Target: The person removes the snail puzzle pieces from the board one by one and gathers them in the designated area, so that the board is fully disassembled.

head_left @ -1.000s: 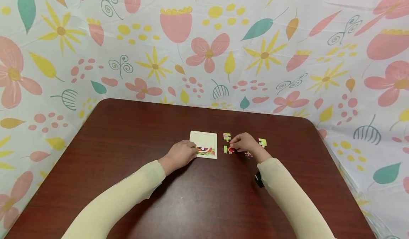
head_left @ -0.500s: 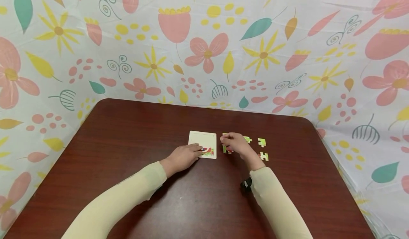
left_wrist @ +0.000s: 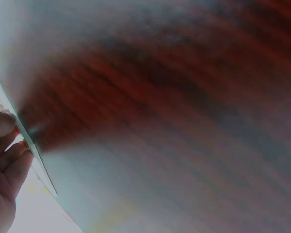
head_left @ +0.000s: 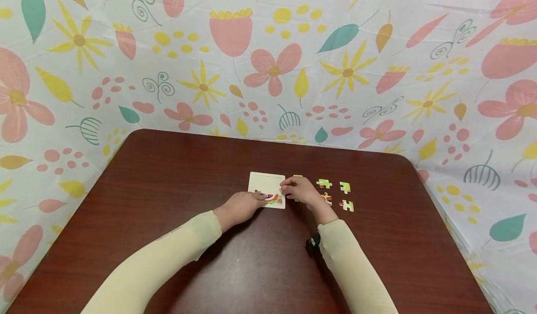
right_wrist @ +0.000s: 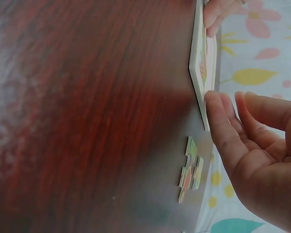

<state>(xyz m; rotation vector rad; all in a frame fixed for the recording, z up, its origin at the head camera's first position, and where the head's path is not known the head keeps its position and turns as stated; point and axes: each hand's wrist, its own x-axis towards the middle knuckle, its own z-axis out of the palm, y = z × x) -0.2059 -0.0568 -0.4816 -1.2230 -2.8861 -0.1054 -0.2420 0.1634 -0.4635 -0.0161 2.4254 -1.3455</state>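
A square, cream puzzle board (head_left: 265, 181) lies on the table, with colourful pieces fitted along its near edge. From the left, my left hand (head_left: 242, 206) rests its fingertips on these pieces. In the left wrist view its fingers (left_wrist: 18, 167) meet the board's face, seen almost edge-on. At the board's right edge is my right hand (head_left: 303, 191). The right wrist view shows one of its fingers (right_wrist: 220, 121) touching that edge, thumb and fingers apart, no piece seen between them.
Loose jigsaw pieces lie right of the board, including a green one (head_left: 324, 183), a corner piece (head_left: 345, 186) and one nearer the front (head_left: 347, 205). My right hand partly covers the nearest ones. The dark wooden table (head_left: 251, 267) ends at a floral cloth (head_left: 268, 71).
My right hand has moved left from the loose pieces to the board's right edge, uncovering several pieces. My left hand has shifted slightly right, from the board's left edge onto the fitted pieces.
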